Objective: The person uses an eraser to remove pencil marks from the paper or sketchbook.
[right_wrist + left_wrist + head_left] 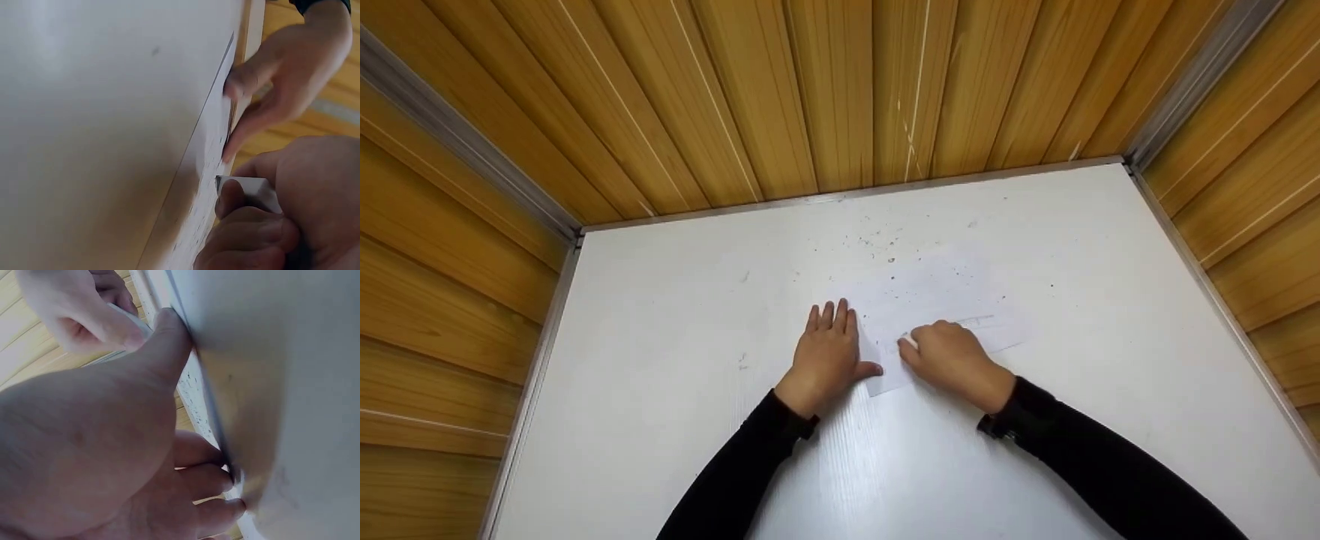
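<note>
A sheet of white paper (911,296) lies on the white table, its lower corner between the two hands. Flat along the paper's left side rests my left hand (826,356), fingers straight and thumb spread onto the sheet. My right hand (952,364) is over the paper's lower middle, fingers curled round a small white eraser (247,184) with a darkened corner. In the head view that hand hides the eraser almost wholly. Faint grey pencil marks (976,322) show on the sheet just beyond the right knuckles.
Dark crumbs (891,260) are scattered over the paper's upper part and the table behind it. The table (660,322) has a few grey smudges. Wood-patterned walls (840,97) enclose its back and both sides.
</note>
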Demonstrator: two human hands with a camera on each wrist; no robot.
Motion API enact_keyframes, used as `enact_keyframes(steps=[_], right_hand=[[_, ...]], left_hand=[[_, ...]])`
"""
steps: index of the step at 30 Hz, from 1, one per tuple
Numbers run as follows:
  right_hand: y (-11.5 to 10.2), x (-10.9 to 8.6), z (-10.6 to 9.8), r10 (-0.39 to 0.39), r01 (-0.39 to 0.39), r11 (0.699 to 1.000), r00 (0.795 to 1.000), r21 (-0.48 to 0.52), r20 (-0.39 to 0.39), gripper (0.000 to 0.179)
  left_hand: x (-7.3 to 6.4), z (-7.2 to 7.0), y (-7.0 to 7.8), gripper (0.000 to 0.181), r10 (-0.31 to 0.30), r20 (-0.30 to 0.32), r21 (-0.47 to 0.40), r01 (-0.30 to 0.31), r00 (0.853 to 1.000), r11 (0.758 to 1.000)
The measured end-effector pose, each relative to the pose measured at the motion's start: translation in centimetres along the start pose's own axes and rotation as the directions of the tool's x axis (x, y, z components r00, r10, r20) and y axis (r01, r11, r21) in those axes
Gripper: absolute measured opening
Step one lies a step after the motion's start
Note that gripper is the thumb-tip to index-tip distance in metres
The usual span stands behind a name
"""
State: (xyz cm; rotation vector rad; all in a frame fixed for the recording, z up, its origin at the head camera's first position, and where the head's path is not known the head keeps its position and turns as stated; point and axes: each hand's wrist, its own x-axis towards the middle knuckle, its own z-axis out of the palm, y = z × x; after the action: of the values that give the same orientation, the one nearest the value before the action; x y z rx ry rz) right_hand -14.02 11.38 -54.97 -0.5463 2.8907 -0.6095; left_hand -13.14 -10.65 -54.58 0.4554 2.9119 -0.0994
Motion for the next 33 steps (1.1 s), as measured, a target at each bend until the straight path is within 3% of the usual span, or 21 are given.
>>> enact_keyframes(steps=[6,11,14,16,20,23,27,33], right_hand=[[-3.3,1.4,1.5,-0.049,0.049,0.999,0.998,-0.003,0.032,0.042],[-3.7,2.3,2.4,-0.057,0.057,0.998,0.998,0.011,0.023,0.044],[-1.8,2.4,1.7,-0.037,0.036,0.999,0.999,0.013,0.021,0.045],[0.5,2.1,0.6,0.004,-0.005,1.000,0.999,0.027,0.033,0.046],[6.2,1.1,-2.4,0.156,-0.156,0.987,0.988,0.045,0.020,0.050],[9.3,0.8,-4.3,0.234,-0.234,0.971,0.972,0.048,0.003,0.051],[10.4,0.7,-5.2,0.233,-0.234,0.972,0.972,0.030,0.021,0.054],[9.1,0.1,-4.4,0.207,-0.207,0.978,0.978,-0.004,-0.025,0.051]], left_hand=[[-0.2,-0.1,-0.3,0.107,0.036,-0.017,-0.022,-0.037,0.999,0.999],[-0.2,0.2,-0.4,0.100,0.070,-0.047,-0.016,-0.071,0.996,0.997],[-0.2,0.3,-0.4,0.104,0.058,-0.034,-0.003,-0.059,0.998,0.998],[-0.1,0.3,-0.3,0.105,0.050,-0.017,0.003,-0.050,0.999,0.999],[0.0,0.2,-0.2,0.106,0.051,0.001,0.016,-0.051,0.999,0.999],[-0.1,0.0,-0.3,0.106,0.042,0.001,0.027,-0.042,0.999,0.999],[-0.2,-0.3,-0.5,0.105,0.044,-0.019,0.024,-0.044,0.999,0.999],[0.0,-0.3,-0.3,0.104,0.046,0.007,-0.013,-0.046,0.999,0.999]])
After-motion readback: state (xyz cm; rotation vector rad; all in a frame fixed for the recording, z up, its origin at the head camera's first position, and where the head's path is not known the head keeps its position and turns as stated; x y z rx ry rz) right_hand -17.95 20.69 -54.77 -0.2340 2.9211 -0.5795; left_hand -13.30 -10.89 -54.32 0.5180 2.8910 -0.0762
